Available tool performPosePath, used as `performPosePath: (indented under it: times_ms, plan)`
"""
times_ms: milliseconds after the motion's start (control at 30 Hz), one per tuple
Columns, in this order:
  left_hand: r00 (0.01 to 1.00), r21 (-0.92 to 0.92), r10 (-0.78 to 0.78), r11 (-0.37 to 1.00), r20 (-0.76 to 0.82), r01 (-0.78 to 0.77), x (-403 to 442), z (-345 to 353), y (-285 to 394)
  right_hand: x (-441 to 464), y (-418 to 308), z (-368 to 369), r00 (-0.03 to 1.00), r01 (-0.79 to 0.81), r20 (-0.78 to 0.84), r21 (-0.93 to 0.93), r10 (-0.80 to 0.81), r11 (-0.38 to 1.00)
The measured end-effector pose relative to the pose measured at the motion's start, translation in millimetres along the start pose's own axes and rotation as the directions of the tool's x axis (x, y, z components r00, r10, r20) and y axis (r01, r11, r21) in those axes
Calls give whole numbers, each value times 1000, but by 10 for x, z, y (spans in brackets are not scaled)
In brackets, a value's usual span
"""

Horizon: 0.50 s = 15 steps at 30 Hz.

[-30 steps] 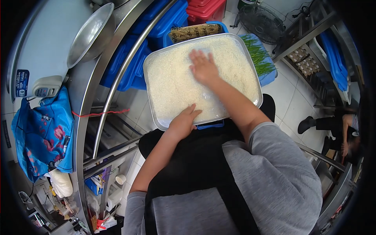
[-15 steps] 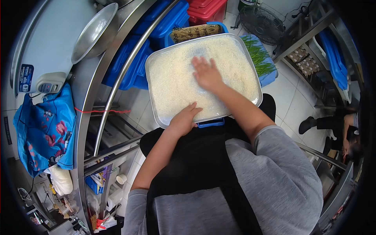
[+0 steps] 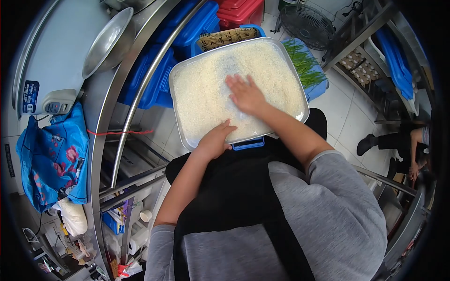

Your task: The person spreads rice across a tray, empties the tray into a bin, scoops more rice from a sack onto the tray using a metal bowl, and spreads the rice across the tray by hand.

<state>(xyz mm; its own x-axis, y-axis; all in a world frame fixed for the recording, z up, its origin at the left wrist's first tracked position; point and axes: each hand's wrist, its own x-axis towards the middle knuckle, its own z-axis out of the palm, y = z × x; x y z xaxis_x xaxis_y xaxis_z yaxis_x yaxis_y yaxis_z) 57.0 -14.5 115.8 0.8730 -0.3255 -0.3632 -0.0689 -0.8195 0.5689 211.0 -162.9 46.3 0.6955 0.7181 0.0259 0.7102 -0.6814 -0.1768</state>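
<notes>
A metal tray point(image 3: 297, 78) is spread with pale, grainy crumbs point(image 3: 197, 98) that look like breadcrumbs. Flat on the crumbs near the middle lies my right hand point(image 3: 245, 95), its fingers stretched out and apart. Around and beyond it the layer thins and the greyish tray bottom shows through. My left hand point(image 3: 216, 140) grips the tray's near edge, with fingertips over the rim touching the crumbs and part of the hand hidden. Below the near rim, a blue handle point(image 3: 249, 144) of a container under the tray sticks out.
Behind the tray stand blue bins point(image 3: 187, 23), a red bin point(image 3: 237, 13) and a black fan point(image 3: 307, 25). Green stalks point(image 3: 304, 63) lie on a blue lid at right. A metal counter with a steel bowl point(image 3: 110, 44) flanks the left. Another person's hand point(image 3: 413, 171) shows far right.
My right hand has shifted slightly toward me over the crumbs, uncovering more of the thin patch. My left hand stays at the near rim. The whole view has moved a little.
</notes>
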Motion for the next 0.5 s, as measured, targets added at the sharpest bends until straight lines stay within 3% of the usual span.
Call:
performPosePath:
  times_ms: [167, 333, 400, 500]
  plan:
    - [1000, 6, -5, 1000, -7, 5, -9, 16, 14, 8, 209, -97, 995, -79, -59, -76, 74, 994]
    - [997, -17, 17, 1000, -75, -19, -89, 23, 59, -311, -387, 57, 984, 157, 51, 183, -169, 971]
    - [973, -6, 52, 998, -225, -55, -170, 70, 22, -349, -257, 73, 984, 173, 14, 140, -177, 975]
    - [951, 83, 117, 992, -285, -97, -250, 83, -19, -289, 93, -15, 996, 82, -30, 6, -82, 997]
